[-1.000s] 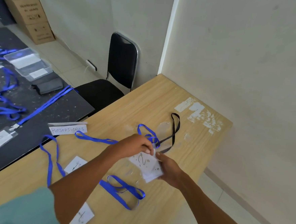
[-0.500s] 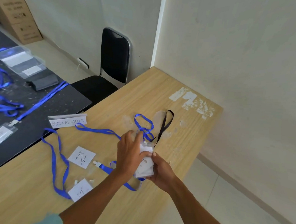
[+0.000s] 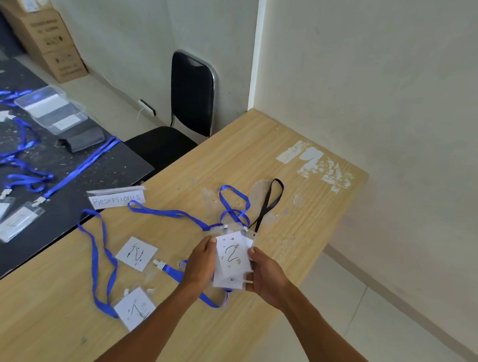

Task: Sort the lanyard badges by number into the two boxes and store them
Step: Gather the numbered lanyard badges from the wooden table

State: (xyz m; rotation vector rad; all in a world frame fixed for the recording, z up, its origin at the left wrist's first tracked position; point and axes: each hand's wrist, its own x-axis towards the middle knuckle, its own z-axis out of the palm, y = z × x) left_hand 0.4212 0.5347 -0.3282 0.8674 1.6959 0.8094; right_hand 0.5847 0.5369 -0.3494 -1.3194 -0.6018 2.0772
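Presently held: pale wood-grain tabletop [image 3: 290, 161], whitish scuffed patches at its far end, carrying the work. Black speckled tabletop [image 3: 119, 169] adjoining at left; on its far part, clear plastic boxes [image 3: 50, 108], seemingly two, well apart from the hands. Left hand [image 3: 201, 263] and right hand [image 3: 267, 279], poised just above the wood, each with fingers curled round one long edge of the same item. Stack of white card badges [image 3: 232, 256], top card marked 2, gripped between both hands. Blue ribbon lanyards [image 3: 173, 212] and one black ribbon lanyard [image 3: 270, 202] trail from the stack's top onto the wood. Loose white badge marked 1 [image 3: 135, 308] lies nearer left. Handling note, as judged: square the stack, confirm every number matches, and gather the trailing ribbons before carrying, lest one drag the loose badge
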